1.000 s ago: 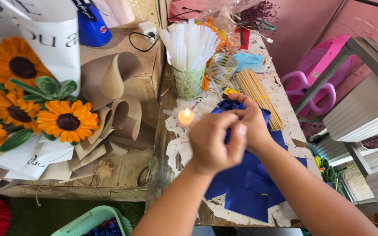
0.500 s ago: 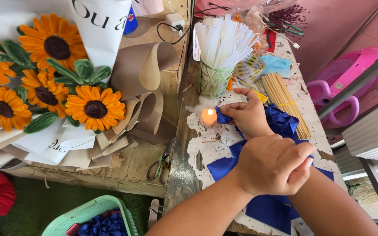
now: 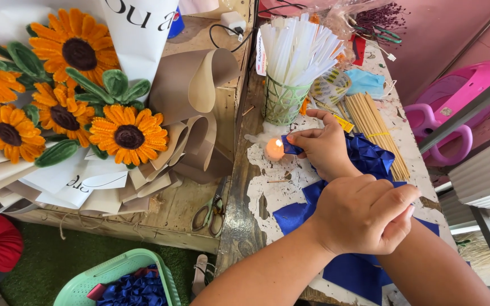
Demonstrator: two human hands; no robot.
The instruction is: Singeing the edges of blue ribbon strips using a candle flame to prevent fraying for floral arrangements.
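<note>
My right hand (image 3: 324, 148) pinches a small piece of blue ribbon (image 3: 291, 147) and holds its tip right beside the flame of a short lit candle (image 3: 274, 149) on the worn white table (image 3: 259, 190). My left hand (image 3: 364, 218) is nearer to me, with the fingers curled shut, and lies across my right forearm above a spread of blue satin pieces (image 3: 293, 215). What the left fingers enclose is hidden. More folded blue ribbon (image 3: 372, 157) lies just behind my right hand.
A green mesh cup (image 3: 282, 105) of white sticks (image 3: 296, 51) stands behind the candle, with wooden skewers (image 3: 378, 122) to its right. A sunflower bouquet (image 3: 126, 135) in paper fills the left. Scissors (image 3: 211, 211) lie at the table edge. A green basket (image 3: 114, 273) sits on the floor and a pink chair (image 3: 455, 102) stands at the right.
My hands have come apart. The right hand reached out to the candle with the blue piece, while the left hand drew back toward me.
</note>
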